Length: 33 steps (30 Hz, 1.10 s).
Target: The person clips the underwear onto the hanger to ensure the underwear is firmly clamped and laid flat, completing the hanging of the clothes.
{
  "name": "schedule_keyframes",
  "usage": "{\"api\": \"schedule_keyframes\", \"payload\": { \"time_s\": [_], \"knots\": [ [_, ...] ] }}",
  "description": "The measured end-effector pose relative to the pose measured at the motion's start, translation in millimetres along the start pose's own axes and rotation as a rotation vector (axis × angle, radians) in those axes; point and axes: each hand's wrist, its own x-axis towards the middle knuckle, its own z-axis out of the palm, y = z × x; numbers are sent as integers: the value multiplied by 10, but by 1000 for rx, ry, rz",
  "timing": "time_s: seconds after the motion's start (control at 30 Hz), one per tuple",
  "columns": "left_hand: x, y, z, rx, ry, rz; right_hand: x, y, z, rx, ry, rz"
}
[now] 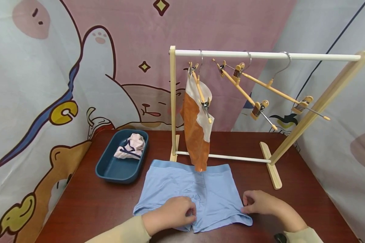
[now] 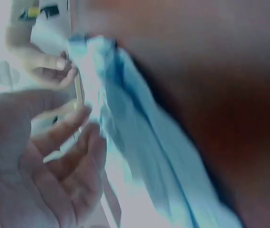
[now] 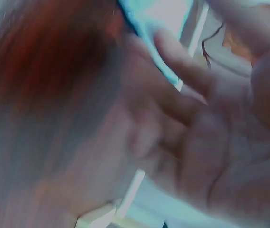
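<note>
Light blue boxer briefs lie spread out flat, waistband toward the rack. My left hand is over their lower middle, fingers loosely bent, with nothing between thumb and fingers. In the left wrist view that hand appears beside the blue cloth. At the right leg opening is my right hand, its fingertips right at the hem. The right wrist view, blurred, has the fingers overlapping a strip of blue cloth, the thumb apart from them.
Behind the briefs stands a wooden rack with a white rail. An orange and white garment hangs there from a clip hanger, beside two bare clip hangers. A blue basin at left holds crumpled pink cloth.
</note>
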Motion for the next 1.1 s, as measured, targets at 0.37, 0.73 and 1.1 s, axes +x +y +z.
{"api": "schedule_keyframes", "payload": {
  "time_s": [0.37,0.73,1.1],
  "knots": [
    [-113,-625,-53,110,-52,-391,364,-219,500,-427,240,-165],
    [-191,-662,-47,83,-180,-538,491,-48,501,-453,126,-151],
    [-171,-715,-22,48,-143,-598,519,-70,413,-444,161,-196]
  ]
}}
